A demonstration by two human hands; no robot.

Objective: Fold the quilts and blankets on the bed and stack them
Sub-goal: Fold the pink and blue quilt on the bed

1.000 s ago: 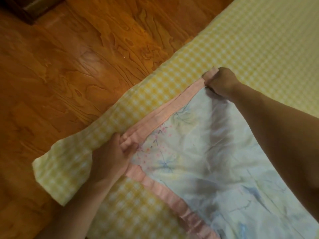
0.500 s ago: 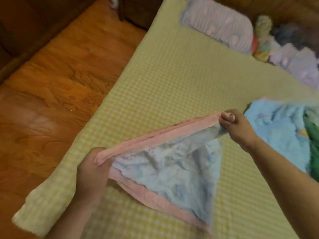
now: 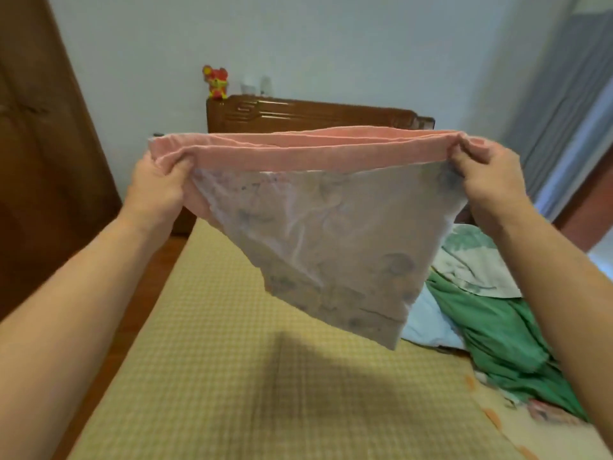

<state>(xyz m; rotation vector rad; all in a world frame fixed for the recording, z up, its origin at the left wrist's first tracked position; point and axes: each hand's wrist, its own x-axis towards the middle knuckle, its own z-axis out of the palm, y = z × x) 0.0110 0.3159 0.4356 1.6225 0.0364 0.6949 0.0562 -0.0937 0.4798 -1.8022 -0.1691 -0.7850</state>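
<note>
A pale floral blanket (image 3: 331,247) with a pink border hangs in the air above the bed, folded over on itself. My left hand (image 3: 156,190) grips the pink edge at its left corner. My right hand (image 3: 484,180) pinches the same edge at the right corner, so the border is stretched level between them. The loose lower corner dangles over the yellow checked bed sheet (image 3: 232,376). A green blanket (image 3: 491,333), a light blue one (image 3: 428,323) and a pale printed one (image 3: 471,260) lie crumpled on the bed's right side.
A dark wooden headboard (image 3: 298,114) stands against the white wall, with a red and yellow toy figure (image 3: 216,82) on its left end. A wooden door or wardrobe (image 3: 39,161) fills the left. Grey curtains (image 3: 570,111) hang at the right.
Both hands have lifted the blanket off the bed and raised it to chest height. The view has swung up from the floor and mattress to the headboard and wall.
</note>
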